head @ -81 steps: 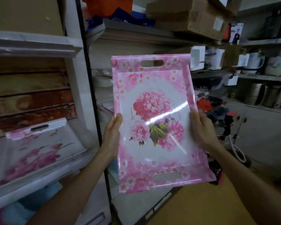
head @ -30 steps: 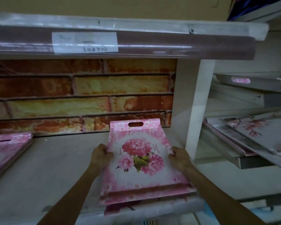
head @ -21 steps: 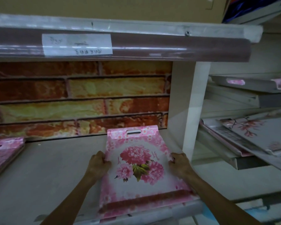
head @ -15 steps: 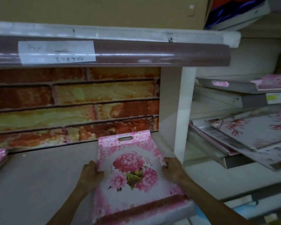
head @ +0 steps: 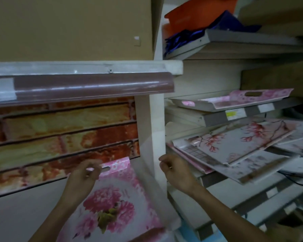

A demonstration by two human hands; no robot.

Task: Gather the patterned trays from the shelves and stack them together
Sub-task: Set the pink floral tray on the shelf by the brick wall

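Observation:
A pink peony-patterned tray (head: 115, 203) lies flat on the left shelf (head: 21, 217), its handle slot toward the brick-patterned back wall. My left hand (head: 82, 177) hovers above its far left part, fingers loosely curled and holding nothing. My right hand (head: 175, 172) is raised in front of the white upright post, off the tray and empty, fingers half curled. On the right shelves sit another pink tray (head: 234, 100) and, lower down, several grey trays with pink blossom branches (head: 238, 142), tilted and overlapping.
A white upright post (head: 152, 137) divides the left bay from the right shelves. A brown shelf lip (head: 87, 84) overhangs the left bay. Orange and blue bags (head: 199, 20) lie on the top right shelf, with a cardboard box at the upper left.
Both hands have let go of the peony tray, which stays on the left shelf, and have lifted. The view has swung right, showing more of the right shelves.

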